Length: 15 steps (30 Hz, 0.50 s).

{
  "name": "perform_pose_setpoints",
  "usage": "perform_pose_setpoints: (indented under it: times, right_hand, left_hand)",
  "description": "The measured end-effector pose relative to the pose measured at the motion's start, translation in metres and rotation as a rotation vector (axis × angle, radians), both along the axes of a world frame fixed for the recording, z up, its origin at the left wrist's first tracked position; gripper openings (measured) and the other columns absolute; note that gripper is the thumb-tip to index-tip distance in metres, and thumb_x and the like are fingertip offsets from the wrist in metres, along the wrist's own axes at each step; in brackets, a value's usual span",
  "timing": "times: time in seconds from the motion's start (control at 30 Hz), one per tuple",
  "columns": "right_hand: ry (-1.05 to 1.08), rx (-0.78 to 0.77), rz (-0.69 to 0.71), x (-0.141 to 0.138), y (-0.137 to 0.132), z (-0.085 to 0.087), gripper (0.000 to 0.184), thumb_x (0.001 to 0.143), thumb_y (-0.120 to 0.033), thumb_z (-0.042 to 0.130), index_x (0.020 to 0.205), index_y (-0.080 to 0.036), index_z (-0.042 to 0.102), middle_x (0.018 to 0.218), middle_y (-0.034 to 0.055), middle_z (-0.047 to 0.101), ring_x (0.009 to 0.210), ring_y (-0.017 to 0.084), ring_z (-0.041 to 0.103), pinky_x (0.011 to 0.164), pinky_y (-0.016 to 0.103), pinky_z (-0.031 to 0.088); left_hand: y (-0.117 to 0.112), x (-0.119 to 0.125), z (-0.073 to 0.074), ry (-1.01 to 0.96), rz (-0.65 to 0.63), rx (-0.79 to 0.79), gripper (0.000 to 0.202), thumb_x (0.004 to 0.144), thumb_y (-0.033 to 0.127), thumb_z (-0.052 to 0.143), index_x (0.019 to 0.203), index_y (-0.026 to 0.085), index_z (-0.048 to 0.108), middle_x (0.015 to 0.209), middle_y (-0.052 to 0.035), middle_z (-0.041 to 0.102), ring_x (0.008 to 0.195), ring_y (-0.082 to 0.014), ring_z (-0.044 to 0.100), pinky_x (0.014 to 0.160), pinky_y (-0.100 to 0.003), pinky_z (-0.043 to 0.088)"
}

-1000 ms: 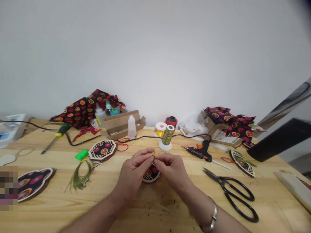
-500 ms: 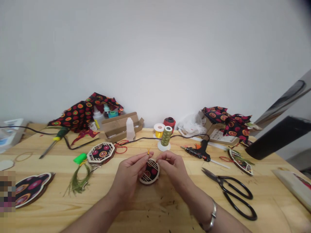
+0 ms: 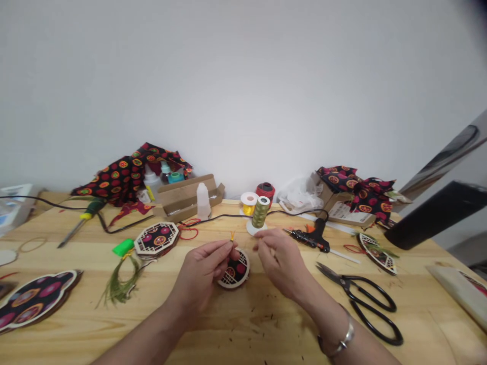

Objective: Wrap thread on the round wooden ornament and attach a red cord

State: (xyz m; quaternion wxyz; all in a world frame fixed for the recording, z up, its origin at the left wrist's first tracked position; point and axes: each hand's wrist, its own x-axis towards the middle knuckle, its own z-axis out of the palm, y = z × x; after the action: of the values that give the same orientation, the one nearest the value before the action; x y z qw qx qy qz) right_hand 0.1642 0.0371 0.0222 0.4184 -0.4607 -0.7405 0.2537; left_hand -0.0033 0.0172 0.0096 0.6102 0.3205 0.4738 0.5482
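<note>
My left hand (image 3: 203,266) is closed in a pinch, with a short yellow cord (image 3: 232,235) standing up from between thumb and forefinger. Just under those fingertips is a round pendant (image 3: 236,274) with a pale wooden lattice rim over dark patterned fabric; the left fingers cover part of its left side. To the right of the pendant, and apart from it, my right hand (image 3: 279,261) hovers with bent fingers drawn together. Whatever they pinch, if anything, is too small to see. A green thread spool (image 3: 261,213) stands just beyond the right fingertips.
Black-handled scissors (image 3: 359,299) and a hot glue gun (image 3: 314,235) lie to the right. On the left are an octagonal pendant (image 3: 157,239), a green tassel (image 3: 124,279) and a screwdriver (image 3: 81,220). A small white bottle (image 3: 203,203) stands at the back; a black cable (image 3: 224,217) crosses the table.
My right hand has moved away from the round pendant, to the right and slightly up. My left hand stays at the yellow cord. The view has shifted slightly.
</note>
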Motion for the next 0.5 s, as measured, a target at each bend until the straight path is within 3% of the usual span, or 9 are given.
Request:
perform_pose_setpoints:
  times: [0.07, 0.23, 0.5]
  right_hand:
    - [0.127, -0.021, -0.031, 0.0, 0.004, -0.001, 0.015, 0.077, -0.019, 0.055, 0.077, -0.017, 0.07, 0.089, 0.0079, 0.069, 0.088, 0.02, 0.06, 0.084, 0.034, 0.044]
    - [0.464, -0.456, 0.208, -0.009, 0.002, 0.001, 0.014, 0.068, -0.03, 0.07, 0.074, -0.017, 0.07, 0.073, 0.0012, 0.067, 0.067, 0.014, 0.059, 0.067, 0.027, 0.049]
    - [0.625, -0.487, 0.229, -0.013, -0.001, -0.002, 0.016, 0.065, -0.026, 0.072, 0.059, -0.015, 0.062, 0.073, 0.0004, 0.06, 0.064, 0.011, 0.053, 0.063, 0.023, 0.046]
  left_hand:
    - [-0.003, 0.002, 0.001, 0.009, -0.072, 0.016, 0.017, 0.068, 0.03, 0.074, 0.065, 0.013, 0.073, 0.06, -0.0037, 0.064, 0.049, -0.0058, 0.041, 0.044, -0.017, 0.029]
    - [-0.01, 0.006, 0.003, 0.057, -0.231, 0.04, 0.019, 0.074, 0.03, 0.068, 0.068, 0.013, 0.073, 0.058, -0.0012, 0.057, 0.046, -0.0055, 0.033, 0.042, -0.019, 0.023]
    - [-0.011, 0.007, 0.004, 0.164, -0.275, 0.062, 0.023, 0.075, 0.034, 0.067, 0.067, 0.014, 0.073, 0.053, 0.0018, 0.05, 0.044, -0.0056, 0.03, 0.041, -0.021, 0.018]
